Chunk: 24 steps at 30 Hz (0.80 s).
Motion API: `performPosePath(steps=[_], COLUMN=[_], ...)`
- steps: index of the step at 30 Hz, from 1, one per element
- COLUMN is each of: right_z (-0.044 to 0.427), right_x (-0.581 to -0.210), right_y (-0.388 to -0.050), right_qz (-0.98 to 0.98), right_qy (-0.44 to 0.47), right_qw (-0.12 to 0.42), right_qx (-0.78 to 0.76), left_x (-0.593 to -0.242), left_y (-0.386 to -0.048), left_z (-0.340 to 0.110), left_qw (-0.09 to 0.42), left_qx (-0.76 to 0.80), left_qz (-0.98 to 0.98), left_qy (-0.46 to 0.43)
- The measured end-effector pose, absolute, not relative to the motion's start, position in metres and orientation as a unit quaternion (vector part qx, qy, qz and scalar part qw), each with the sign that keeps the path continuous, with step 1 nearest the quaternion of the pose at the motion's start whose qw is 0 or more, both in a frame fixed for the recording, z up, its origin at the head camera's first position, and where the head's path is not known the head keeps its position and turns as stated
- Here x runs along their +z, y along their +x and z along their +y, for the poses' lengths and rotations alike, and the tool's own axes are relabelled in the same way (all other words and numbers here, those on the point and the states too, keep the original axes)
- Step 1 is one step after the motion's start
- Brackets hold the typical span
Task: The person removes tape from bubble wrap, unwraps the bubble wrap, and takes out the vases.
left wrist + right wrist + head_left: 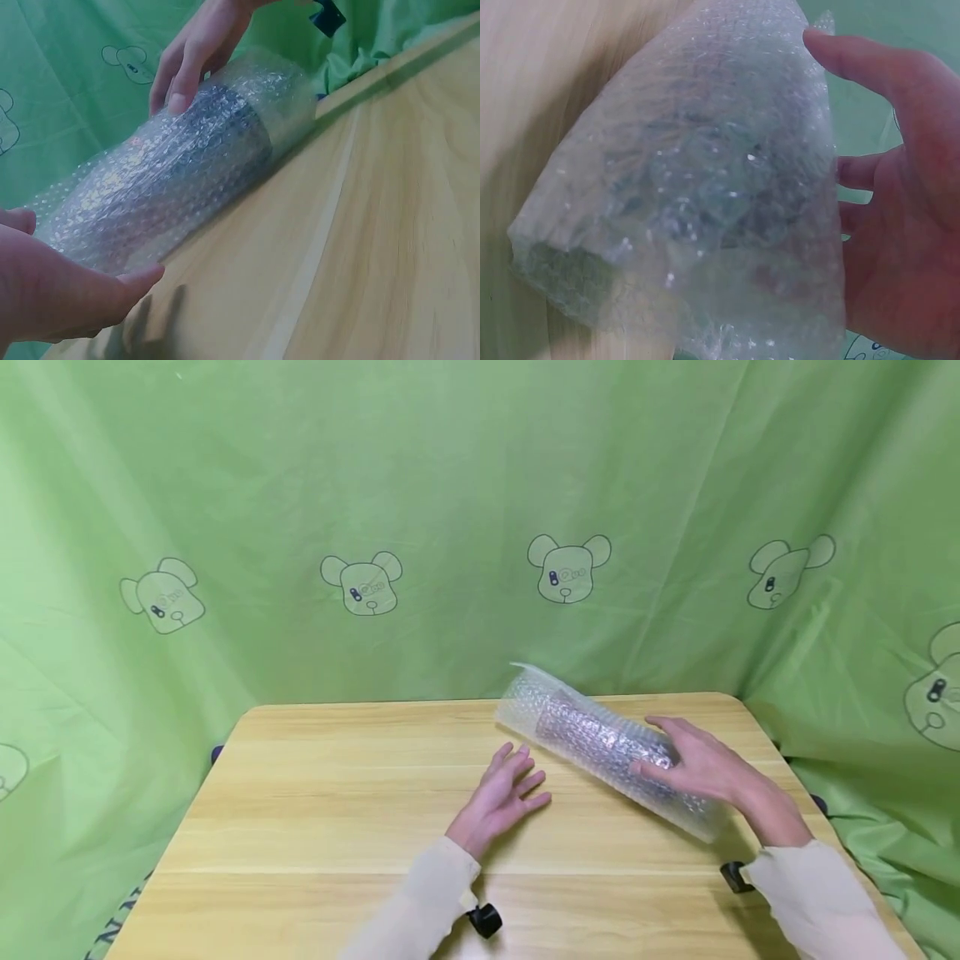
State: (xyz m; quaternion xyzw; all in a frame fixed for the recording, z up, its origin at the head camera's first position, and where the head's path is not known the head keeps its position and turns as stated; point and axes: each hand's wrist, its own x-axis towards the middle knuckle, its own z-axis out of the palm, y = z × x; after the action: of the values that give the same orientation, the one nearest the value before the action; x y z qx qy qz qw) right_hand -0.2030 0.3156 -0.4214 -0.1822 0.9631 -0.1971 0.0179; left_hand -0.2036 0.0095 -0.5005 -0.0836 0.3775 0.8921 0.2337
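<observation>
As I watch through the head view, the bubble-wrapped bundle (600, 743) slants over the right rear part of the tabletop (315, 802), its far end overlapping the back edge. I cannot tell whether it rests fully on the wood. Something dark shows through the clear wrap, and from the right wrist I see one end of the wrap gaping.

My right hand (705, 764) holds the bundle near its closer end, thumb on one side and fingers round the other. My left hand (498, 795) is spread beside the bundle, holding nothing that I can see.

Pale sleeves (442, 881) cover both forearms, and a small black device (486, 921) sits at each wrist. The tabletop has light wood grain with long stripes and rounded far corners. Beyond it, a green curtain (450, 460) closes off the back and both sides, creased and printed with outlined bear heads (362, 587).
</observation>
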Motion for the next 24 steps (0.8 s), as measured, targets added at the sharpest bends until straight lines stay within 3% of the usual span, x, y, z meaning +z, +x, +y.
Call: performPosePath(steps=[16,24], right_z=[0.319,0.318], right_x=[-0.432,-0.429], right_y=[-0.208,-0.211], right_qz=[0.961,0.963], right_qy=[-0.178,-0.169], right_qw=[0.037,0.038], right_qx=[-0.209,-0.205], left_x=[-0.497,-0.495], left_y=[-0.209,-0.218], left_z=[0.060,0.075], left_qw=[0.199,0.217], left_qx=[0.909,0.900], left_qz=[0.339,0.349], left_qy=[-0.142,-0.144])
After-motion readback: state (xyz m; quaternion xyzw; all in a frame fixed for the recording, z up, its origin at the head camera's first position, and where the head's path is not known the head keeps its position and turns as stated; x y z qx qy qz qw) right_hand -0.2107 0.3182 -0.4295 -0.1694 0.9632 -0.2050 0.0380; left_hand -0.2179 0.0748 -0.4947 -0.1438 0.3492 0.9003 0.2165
